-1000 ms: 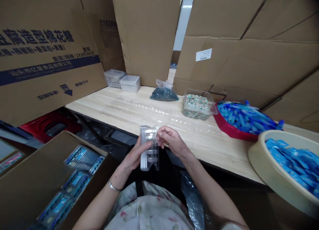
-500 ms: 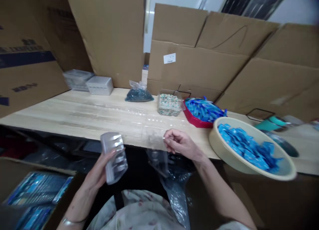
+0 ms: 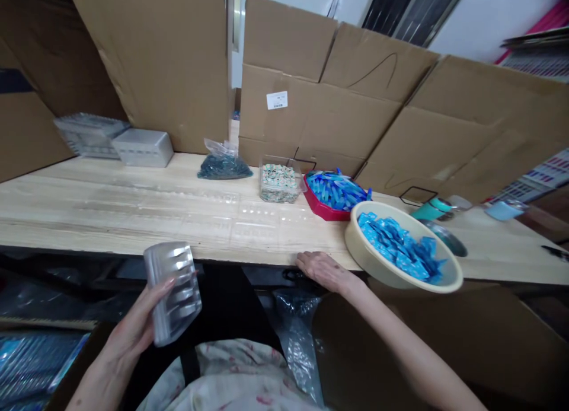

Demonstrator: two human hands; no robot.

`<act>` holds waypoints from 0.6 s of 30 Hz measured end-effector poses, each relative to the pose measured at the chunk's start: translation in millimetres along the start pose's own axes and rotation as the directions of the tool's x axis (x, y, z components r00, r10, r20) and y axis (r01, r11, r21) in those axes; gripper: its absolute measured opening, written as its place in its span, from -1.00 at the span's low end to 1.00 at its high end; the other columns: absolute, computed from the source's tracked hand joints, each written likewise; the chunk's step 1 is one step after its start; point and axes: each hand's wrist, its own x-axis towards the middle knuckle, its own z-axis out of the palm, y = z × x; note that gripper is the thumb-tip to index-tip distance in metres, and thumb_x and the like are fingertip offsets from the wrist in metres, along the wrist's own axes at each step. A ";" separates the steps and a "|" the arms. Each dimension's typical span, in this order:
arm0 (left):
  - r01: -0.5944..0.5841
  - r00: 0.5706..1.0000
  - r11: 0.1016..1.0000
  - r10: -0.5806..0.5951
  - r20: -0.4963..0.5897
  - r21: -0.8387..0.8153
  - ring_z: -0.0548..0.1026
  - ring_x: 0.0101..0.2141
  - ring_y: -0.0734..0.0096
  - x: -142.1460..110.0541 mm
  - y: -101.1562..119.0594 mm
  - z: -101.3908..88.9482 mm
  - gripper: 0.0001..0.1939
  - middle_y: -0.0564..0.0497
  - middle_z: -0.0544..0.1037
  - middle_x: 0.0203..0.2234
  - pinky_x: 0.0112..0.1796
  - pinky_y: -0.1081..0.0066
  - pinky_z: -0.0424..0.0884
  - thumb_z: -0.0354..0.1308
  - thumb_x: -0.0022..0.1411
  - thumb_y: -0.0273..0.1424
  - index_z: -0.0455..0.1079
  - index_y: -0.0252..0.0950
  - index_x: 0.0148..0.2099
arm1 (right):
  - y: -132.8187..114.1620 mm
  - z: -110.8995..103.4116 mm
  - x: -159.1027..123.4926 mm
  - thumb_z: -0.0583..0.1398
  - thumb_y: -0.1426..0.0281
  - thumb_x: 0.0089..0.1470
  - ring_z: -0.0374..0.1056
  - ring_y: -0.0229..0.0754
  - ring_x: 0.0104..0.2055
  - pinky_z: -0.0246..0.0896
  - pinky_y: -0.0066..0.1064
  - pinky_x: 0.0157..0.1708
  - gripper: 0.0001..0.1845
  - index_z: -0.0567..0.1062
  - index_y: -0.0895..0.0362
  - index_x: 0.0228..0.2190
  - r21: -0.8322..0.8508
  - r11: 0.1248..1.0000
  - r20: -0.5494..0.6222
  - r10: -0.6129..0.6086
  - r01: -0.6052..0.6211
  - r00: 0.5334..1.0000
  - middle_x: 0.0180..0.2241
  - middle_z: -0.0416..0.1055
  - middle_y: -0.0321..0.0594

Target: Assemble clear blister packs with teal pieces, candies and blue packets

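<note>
My left hand (image 3: 144, 316) is wrapped round a stack of clear plastic blister trays (image 3: 173, 289), held tilted in front of the table's near edge. My right hand (image 3: 322, 268) lies palm down at that edge, fingers stretched out and nothing visible in them. Left of its fingertips, a clear blister tray (image 3: 254, 230) lies flat on the wooden table (image 3: 111, 221). More flat clear trays, hard to make out, lie to its left. Close to my right hand stands a cream basin (image 3: 355, 236) holding blue packets (image 3: 400, 245).
A red tray (image 3: 317, 206) of blue pieces, a clear box (image 3: 280, 193) of small printed pieces and a bag (image 3: 224, 165) of dark items line the back. Clear containers (image 3: 144, 149) stand at the left. Cardboard (image 3: 311, 111) walls the table; a box of blue packs (image 3: 35, 363) is lower left.
My right hand has let go of a clear blister tray, now flat on the table, and has come down to the edge. The view has turned right; my left hand keeps its stack.
</note>
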 end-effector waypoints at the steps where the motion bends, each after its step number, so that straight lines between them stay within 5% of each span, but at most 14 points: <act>1: -0.007 1.000 1.000 0.007 0.002 0.008 0.55 -0.27 0.17 -0.2 0.5 -0.5 -0.53 -0.10 0.57 -0.21 -0.28 0.24 0.53 0.28 -0.06 -0.43 0.40 -0.25 -0.03 | -0.8 2.9 1.9 0.00 0.63 0.12 0.33 -0.17 -0.31 0.21 -0.39 -0.37 -0.79 0.36 0.18 -0.26 -0.013 1.000 -0.009 0.007 -0.008 1.000 -0.29 0.39 -0.15; 6: -0.033 0.999 0.999 0.032 -0.034 -0.026 0.56 -0.28 0.17 -2.4 1.7 -5.7 -0.60 -0.10 0.59 -0.24 -0.27 0.25 0.53 0.21 -0.01 -0.44 0.41 -0.27 -0.05 | -2.7 9.1 7.9 -0.02 0.62 0.13 0.33 -0.14 -0.29 0.26 -0.34 -0.32 -0.79 0.36 0.17 -0.28 -0.012 0.998 -0.097 0.054 -0.055 0.994 -0.30 0.39 -0.16; 9: -0.038 0.998 0.991 0.030 -0.063 -0.125 0.56 -0.28 0.11 -9.4 8.6 -11.1 -0.61 -0.13 0.59 -0.26 -0.25 0.17 0.52 0.17 0.03 -0.40 0.40 -0.29 -0.03 | -4.8 13.3 7.7 -0.03 0.60 0.15 0.35 -0.14 -0.29 0.30 -0.34 -0.32 -0.78 0.36 0.18 -0.23 0.039 0.998 -0.257 0.056 -0.047 0.965 -0.29 0.40 -0.13; 14: -0.213 0.976 0.947 0.196 -0.095 -0.240 0.55 -0.25 0.07 -18.7 56.5 -33.9 -0.63 -0.18 0.58 -0.25 -0.20 0.10 0.48 0.13 0.10 -0.33 0.40 -0.34 -0.03 | -8.3 19.1 16.9 -0.05 0.53 0.19 0.43 -0.11 -0.23 0.36 -0.36 -0.34 -0.75 0.37 0.24 -0.16 0.044 0.999 -0.656 0.011 0.024 0.755 -0.25 0.46 -0.02; 18: -0.474 0.869 0.843 0.401 -0.291 -0.255 0.56 -0.45 0.22 -6.1 120.8 -73.3 -0.77 -0.07 0.59 -0.41 -0.35 0.20 0.53 0.13 0.10 -0.41 0.43 -0.34 -0.16 | -3.9 24.4 36.6 -0.06 0.51 0.17 0.47 -0.14 -0.24 0.41 -0.40 -0.31 -0.69 0.41 0.18 -0.15 0.019 0.994 -0.751 -0.057 0.107 0.658 -0.25 0.51 -0.09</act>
